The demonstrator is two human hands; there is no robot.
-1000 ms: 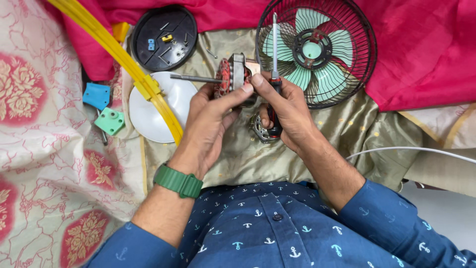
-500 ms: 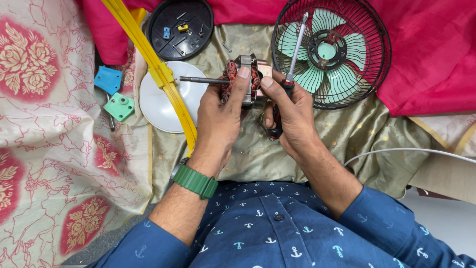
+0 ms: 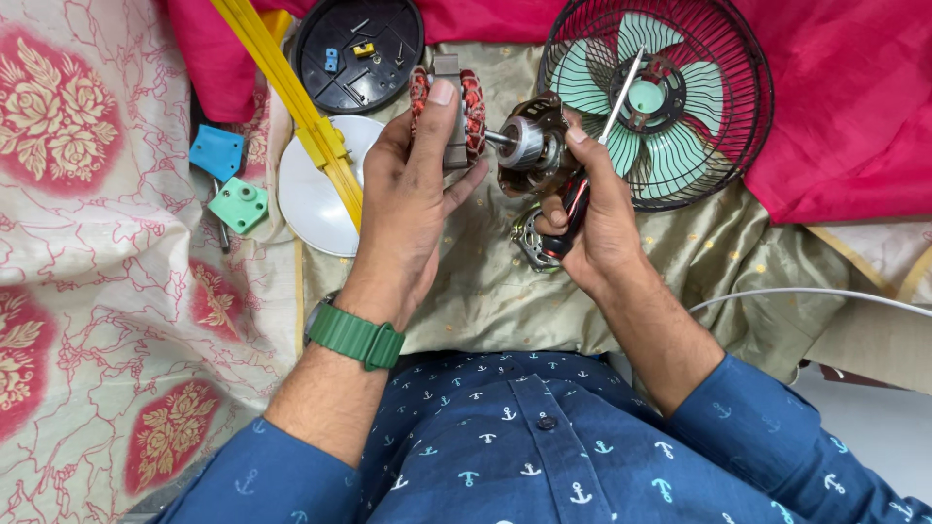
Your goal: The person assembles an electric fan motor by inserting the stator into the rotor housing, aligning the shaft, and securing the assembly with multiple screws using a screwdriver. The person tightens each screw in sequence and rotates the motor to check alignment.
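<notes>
While the rotor has come clear of the stator since the earlier views, where both sat as one lump between the hands, the parts now list as follows.

- Left hand (image 3: 413,184): closed around the stator (image 3: 449,109), a laminated core with red-brown copper windings, thumb laid up its face; held at 12 o'clock of the chest.
- Right hand (image 3: 592,218): fingers curled shut on a screwdriver (image 3: 575,206) with red-and-black handle, its shaft angled up toward 1 o'clock; the same hand also steadies the rotor (image 3: 527,144) and its end bell, though how firmly is hard to tell.
- Rotor shaft: bridges the short gap between the two parts, at 3 o'clock of the stator. Judgement: the motor is being drawn apart, with separation partly done.
- Second end bell (image 3: 529,238): lies on the olive cloth (image 3: 485,281), just under the right hand.
- Fan cage with green blades (image 3: 670,92): at 2 o'clock, near the screwdriver tip, the tightest margin.
- White dish (image 3: 316,189) and yellow strips (image 3: 291,97): at 10 o'clock, close to the left wrist.
- Black round cover (image 3: 359,49) holding small screws: 11 o'clock.
- Blue and green plastic blocks (image 3: 228,180): 9 o'clock.
- Open room: the cloth toward 6 o'clock, between hands and shirt.
</notes>
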